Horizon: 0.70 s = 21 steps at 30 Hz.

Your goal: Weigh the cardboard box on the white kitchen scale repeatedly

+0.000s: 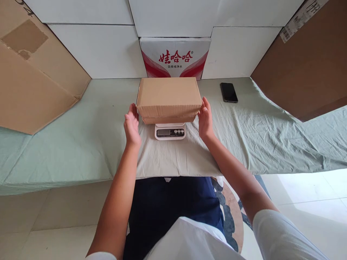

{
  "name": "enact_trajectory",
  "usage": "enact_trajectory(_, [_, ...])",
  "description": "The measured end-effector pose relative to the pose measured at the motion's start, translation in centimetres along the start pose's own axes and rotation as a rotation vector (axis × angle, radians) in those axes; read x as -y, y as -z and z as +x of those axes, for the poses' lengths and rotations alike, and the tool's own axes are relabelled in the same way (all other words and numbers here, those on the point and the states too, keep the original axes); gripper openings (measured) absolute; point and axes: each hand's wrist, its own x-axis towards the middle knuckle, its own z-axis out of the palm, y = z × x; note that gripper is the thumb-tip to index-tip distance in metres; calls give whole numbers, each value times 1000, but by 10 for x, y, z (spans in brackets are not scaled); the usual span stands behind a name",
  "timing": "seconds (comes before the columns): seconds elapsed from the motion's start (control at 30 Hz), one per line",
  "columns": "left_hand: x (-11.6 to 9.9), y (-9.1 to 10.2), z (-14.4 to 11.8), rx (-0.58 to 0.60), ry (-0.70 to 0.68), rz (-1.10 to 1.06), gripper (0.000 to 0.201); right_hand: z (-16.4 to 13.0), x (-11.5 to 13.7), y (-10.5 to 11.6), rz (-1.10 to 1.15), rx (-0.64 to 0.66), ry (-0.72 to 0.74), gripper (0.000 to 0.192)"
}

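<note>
At the bottom of the frame are the person's white sleeves and dark lap, with 2 bare forearms reaching up toward the centre. The left hand (132, 124) stands left of centre with its palm turned inward and fingers loosely spread; its fingertips are at the lower left corner of the cardboard box (169, 96), though whether they touch it cannot be told. The right hand (205, 119) is right of centre, also open-palmed, with fingers lying against the box's right edge near the lower corner. Neither hand is closed around anything.

The box sits in the middle of the frame, closed and level, on top of a small white scale (170, 131), whose display and buttons stick out below the box's near edge. A second, thinner cardboard layer shows just beneath the box. The scale rests on a pale green cloth (89, 137) covering the table across the whole width.

Further up, right of the box, a dark phone (229, 92) lies flat on the cloth, well apart from the hands. Behind the box stands a white carton with red print (175, 57), set among white blocks (100, 50). Large brown cardboard sheets lean in at the upper left (29, 72) and upper right (311, 68).
</note>
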Motion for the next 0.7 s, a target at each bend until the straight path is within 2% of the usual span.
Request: enact_trajectory(0.7, [1, 1, 1, 7, 20, -30, 106, 1, -1, 1, -4, 13, -1, 95])
